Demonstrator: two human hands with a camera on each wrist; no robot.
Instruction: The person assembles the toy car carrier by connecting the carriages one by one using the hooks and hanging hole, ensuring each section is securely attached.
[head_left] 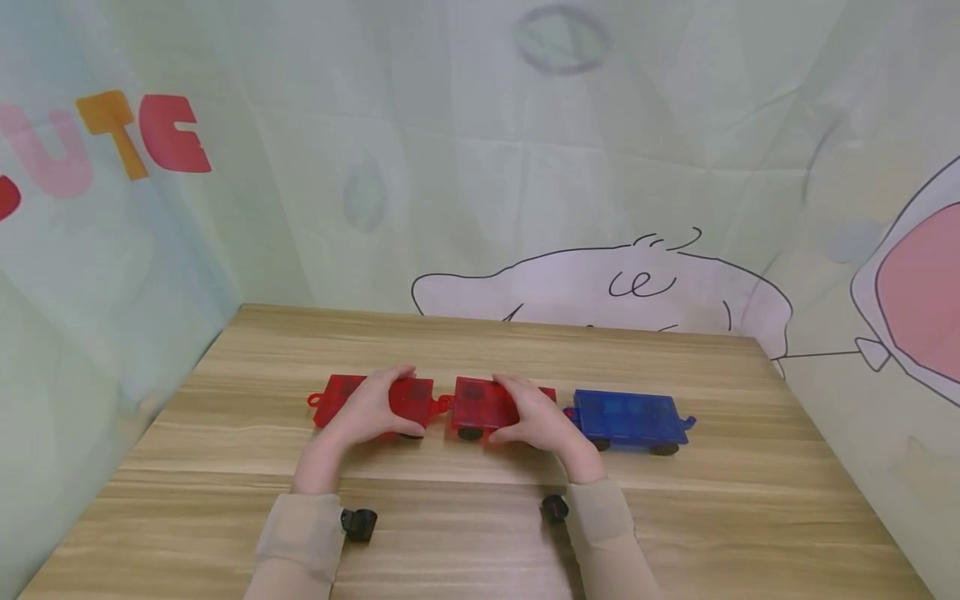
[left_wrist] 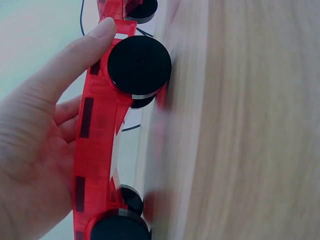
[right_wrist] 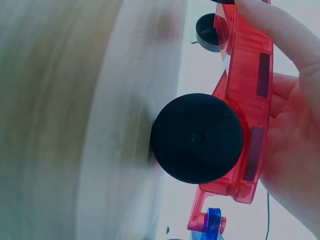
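Note:
My left hand [head_left: 369, 410] grips the left red toy train car [head_left: 414, 398], thumb on its near side and fingers over the far edge. In the left wrist view, that thumb [left_wrist: 85, 52] presses the translucent red side above a black wheel [left_wrist: 140, 65]. The middle red car [head_left: 472, 404] is held the same way by my right hand [head_left: 536, 414]; its black wheel [right_wrist: 197, 138] fills much of the right wrist view. Between the red cars, a hook and ring [head_left: 445, 404] meet. A blue car [head_left: 628, 417] stands at the right, its ring on the middle car's red hook [right_wrist: 197, 217].
All three cars stand in a row on a wood-grain table [head_left: 465, 533]. A printed cloth backdrop [head_left: 450, 183] rises behind the table and along its sides. Each wrist carries a small black camera, the left one [head_left: 360, 524] and the right one [head_left: 555, 509].

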